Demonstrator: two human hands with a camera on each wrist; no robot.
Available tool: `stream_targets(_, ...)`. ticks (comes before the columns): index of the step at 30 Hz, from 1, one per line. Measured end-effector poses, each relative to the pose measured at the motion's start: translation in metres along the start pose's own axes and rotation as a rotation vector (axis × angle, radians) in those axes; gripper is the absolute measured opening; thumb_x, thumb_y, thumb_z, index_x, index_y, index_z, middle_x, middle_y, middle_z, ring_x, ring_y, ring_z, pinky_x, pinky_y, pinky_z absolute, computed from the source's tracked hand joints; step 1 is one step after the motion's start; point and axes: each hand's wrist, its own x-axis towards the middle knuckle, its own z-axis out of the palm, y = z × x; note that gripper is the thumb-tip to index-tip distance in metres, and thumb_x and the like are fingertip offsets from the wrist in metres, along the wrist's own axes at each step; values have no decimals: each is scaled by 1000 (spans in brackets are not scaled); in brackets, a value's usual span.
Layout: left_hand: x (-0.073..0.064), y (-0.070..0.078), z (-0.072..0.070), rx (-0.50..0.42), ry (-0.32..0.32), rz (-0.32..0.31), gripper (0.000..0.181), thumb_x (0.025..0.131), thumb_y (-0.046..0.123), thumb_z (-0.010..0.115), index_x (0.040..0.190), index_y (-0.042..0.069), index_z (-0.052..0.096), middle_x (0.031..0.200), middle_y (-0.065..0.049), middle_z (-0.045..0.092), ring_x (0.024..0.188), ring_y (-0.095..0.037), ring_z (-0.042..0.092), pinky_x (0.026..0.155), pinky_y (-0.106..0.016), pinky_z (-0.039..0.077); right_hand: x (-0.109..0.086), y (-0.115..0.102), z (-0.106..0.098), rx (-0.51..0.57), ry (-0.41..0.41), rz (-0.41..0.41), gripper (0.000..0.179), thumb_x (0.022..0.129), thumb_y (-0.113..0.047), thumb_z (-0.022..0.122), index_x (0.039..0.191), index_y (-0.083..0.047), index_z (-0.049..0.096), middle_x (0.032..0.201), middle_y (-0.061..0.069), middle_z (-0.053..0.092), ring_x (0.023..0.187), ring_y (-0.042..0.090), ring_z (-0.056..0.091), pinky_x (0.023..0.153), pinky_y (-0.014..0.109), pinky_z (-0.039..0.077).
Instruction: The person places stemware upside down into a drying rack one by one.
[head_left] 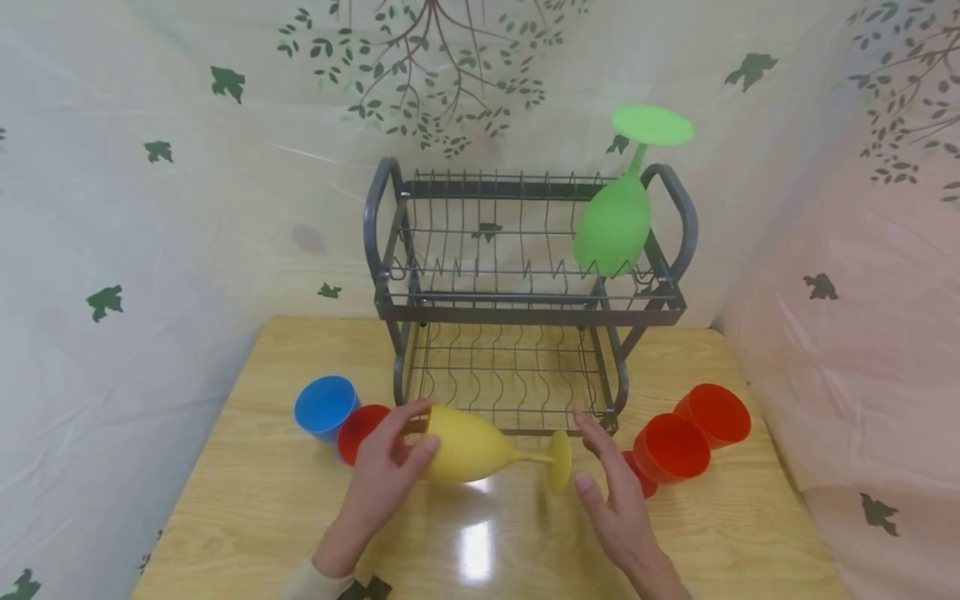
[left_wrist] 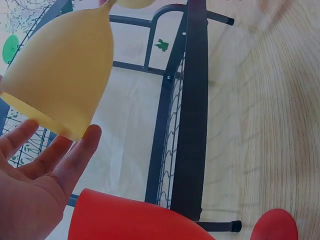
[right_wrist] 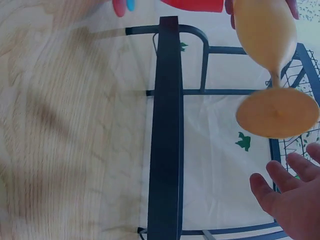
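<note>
A yellow plastic wine glass [head_left: 468,446] lies sideways in the air in front of the dish rack, its foot pointing right. My left hand [head_left: 390,462] grips it by the rim end, thumb on the near side and fingers around the far side. Close to the foot, my right hand [head_left: 615,504] is held with fingers extended and nothing in them; in the right wrist view a gap shows between its fingertips and the yellow foot [right_wrist: 277,113]. Upside down on the rack's upper tier, a green wine glass [head_left: 615,221] leans at the right end.
The two-tier black dish rack [head_left: 532,317] stands at the back of the wooden table [head_left: 300,533]. At left are a blue glass [head_left: 327,407] and a red glass [head_left: 360,433], partly behind my left hand. Two more red glasses, one nearer [head_left: 672,448] and one farther [head_left: 716,414], stand at right.
</note>
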Motion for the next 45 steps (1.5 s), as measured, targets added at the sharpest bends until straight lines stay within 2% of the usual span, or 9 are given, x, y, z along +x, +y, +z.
stream_targets(8,-2,3,1,-5,44,-55,44,99,20,68,141,14,59,137,-6,63,122,-33,63,84,-24,58,5,-8,7,132,54,21,66,98,-1,51,161,-11,35,164,16,37,146,17,42,114,20,37)
stream_targets(11,-3,4,1,10,66,-75,43,100,21,66,141,13,58,138,-7,63,123,-34,61,84,-22,57,6,-10,8,190,62,71,66,100,-4,49,163,-15,31,166,13,35,146,17,42,114,20,37)
stream_targets(17,-4,2,4,-24,83,-100,42,102,23,62,141,10,56,141,-10,62,132,-37,56,88,-23,55,4,-11,10,288,75,137,64,105,-8,45,165,-15,24,168,6,30,148,23,41,115,22,38)
stream_targets(21,-5,1,6,-40,79,-133,41,104,26,59,143,12,55,144,-11,59,134,-37,54,90,-28,57,0,-11,11,310,67,186,62,107,-11,42,165,-18,22,169,7,27,149,20,40,115,21,37)
stream_targets(25,-5,3,9,-66,74,-179,40,106,28,57,144,14,54,144,-11,58,127,-35,56,85,-32,57,-5,-10,12,297,61,215,63,106,-8,41,165,-18,23,170,3,27,149,17,38,115,20,35)
stream_targets(30,-5,2,15,-105,76,-186,41,107,32,54,145,15,54,147,-11,57,119,-33,57,77,-31,57,-6,-10,17,354,60,163,61,106,-8,42,164,-9,23,169,10,25,147,14,40,114,24,39)
stream_targets(35,-5,2,22,-160,75,-209,41,109,33,51,145,14,53,145,-11,56,111,-29,56,76,-29,56,-7,-8,22,403,51,98,60,109,-17,43,165,-10,22,165,21,28,146,18,43,114,27,40)
stream_targets(40,-5,2,29,-247,61,-230,43,110,34,48,145,10,49,137,-14,56,105,-27,57,78,-31,58,-7,-7,28,424,50,64,61,110,-23,45,165,-10,21,164,17,34,147,22,43,115,27,39)
stream_targets(45,-5,0,39,-362,53,-234,43,111,31,47,143,3,47,135,-18,54,105,-29,60,79,-35,61,-8,-8,33,432,42,73,60,110,-21,47,164,-9,25,163,16,37,147,21,43,116,26,38)
